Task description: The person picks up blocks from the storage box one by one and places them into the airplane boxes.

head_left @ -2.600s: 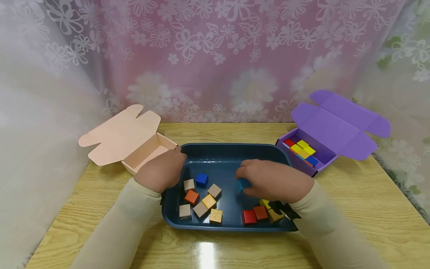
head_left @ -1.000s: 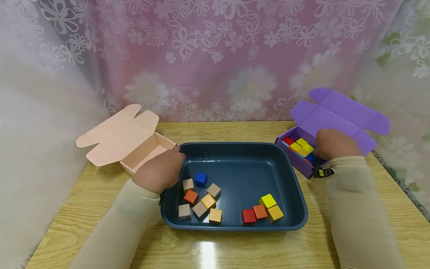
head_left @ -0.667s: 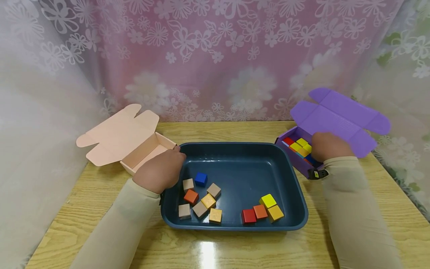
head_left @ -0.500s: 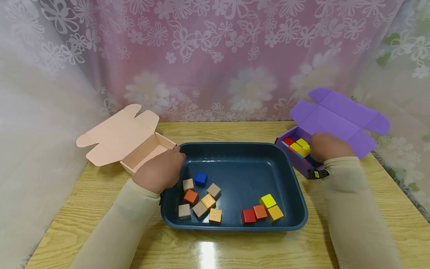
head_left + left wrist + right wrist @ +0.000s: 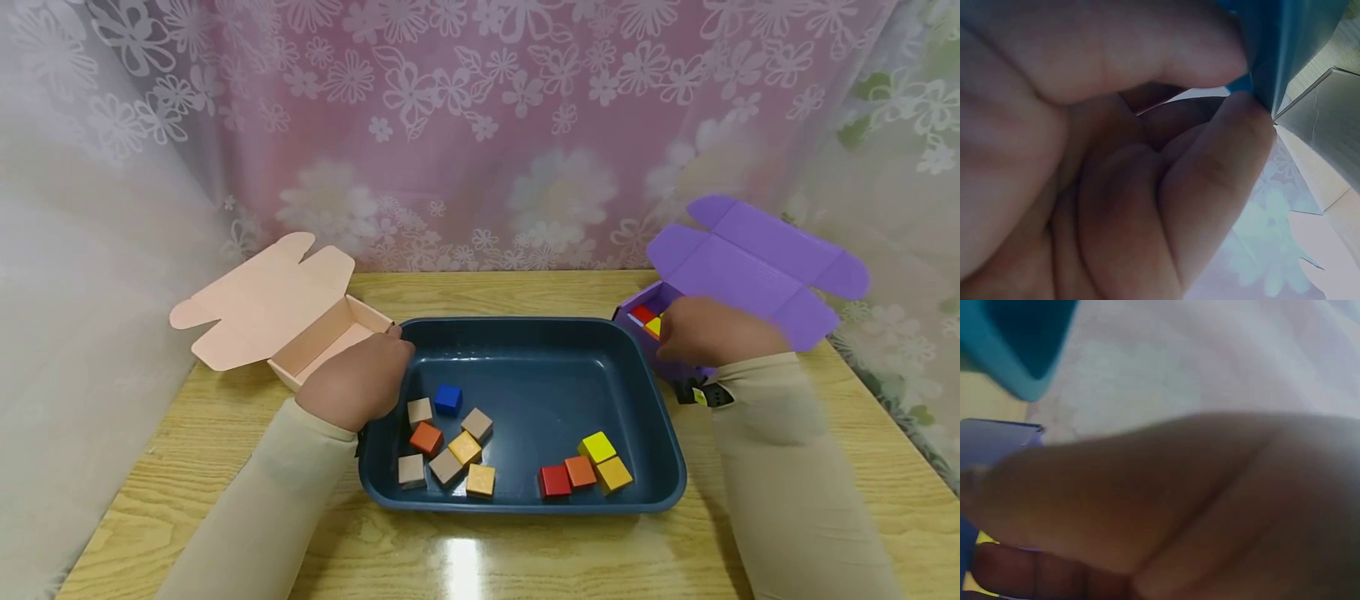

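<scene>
In the head view my left hand (image 5: 362, 375) is at the left rim of a dark blue tray (image 5: 525, 337). The left wrist view shows its thumb and forefinger pinching the tray rim (image 5: 1272, 56). My right hand (image 5: 716, 332) is over the purple box (image 5: 651, 298) at the right, covering most of its inside. A red block (image 5: 642, 314) and part of a yellow block (image 5: 653, 327) show beside its fingers. Yellow also shows by the fingertips in the blurred right wrist view; whether they grip a block cannot be told.
The tray holds a blue block (image 5: 448, 399), an orange-red block (image 5: 426, 438), several plain wooden blocks (image 5: 411, 472) and, to the right, a red block (image 5: 554, 482) and a bright yellow block (image 5: 597, 447). An open peach box (image 5: 311, 340) stands left. Its lid and the purple lid (image 5: 750, 258) stand raised.
My right hand carried a teal block from the tray to the purple box; that block is now out of sight. Lately the hand has shifted left over the box. My left hand stays put.
</scene>
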Motion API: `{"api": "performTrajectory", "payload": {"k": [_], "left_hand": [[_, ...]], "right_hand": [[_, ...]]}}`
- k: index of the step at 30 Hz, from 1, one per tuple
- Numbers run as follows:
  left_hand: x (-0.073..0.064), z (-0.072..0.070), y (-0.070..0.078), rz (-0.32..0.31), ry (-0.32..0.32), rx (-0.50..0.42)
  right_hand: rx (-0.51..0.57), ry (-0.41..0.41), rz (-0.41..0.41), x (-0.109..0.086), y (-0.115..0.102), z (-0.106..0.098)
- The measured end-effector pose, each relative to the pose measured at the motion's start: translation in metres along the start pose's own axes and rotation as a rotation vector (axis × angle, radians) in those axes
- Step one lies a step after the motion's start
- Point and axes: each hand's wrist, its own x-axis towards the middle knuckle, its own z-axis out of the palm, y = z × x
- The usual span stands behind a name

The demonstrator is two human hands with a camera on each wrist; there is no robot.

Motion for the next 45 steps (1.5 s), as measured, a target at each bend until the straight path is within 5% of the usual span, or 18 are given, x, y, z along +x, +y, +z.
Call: {"api": "performTrajectory", "payload": {"k": [14, 26, 35, 39, 45], "left_hand": [[-0.006, -0.006, -0.002, -0.021, -0.009, -0.006], [-0.009, -0.005, -0.006, -0.023, -0.004, -0.005], [-0.007, -0.002, -0.007, -0.004, 0.000, 0.009], [-0.004, -0.001, -0.005, 0.008, 0.001, 0.033], [0.001, 0.000, -0.004, 0.006, -0.010, 0.024]], "right_hand": [[0.027, -0.018, 0.010, 0.020, 0.011, 0.009], [0.010, 0.079, 0.026, 0.023, 0.043, 0.007], [-0.021, 0.114, 0.039, 0.012, 0.032, -0.002], [-0.045, 0.240, -0.057, -0.002, 0.015, -0.006], [0.067, 0.403, -0.427, -0.016, 0.001, 0.032]]}}
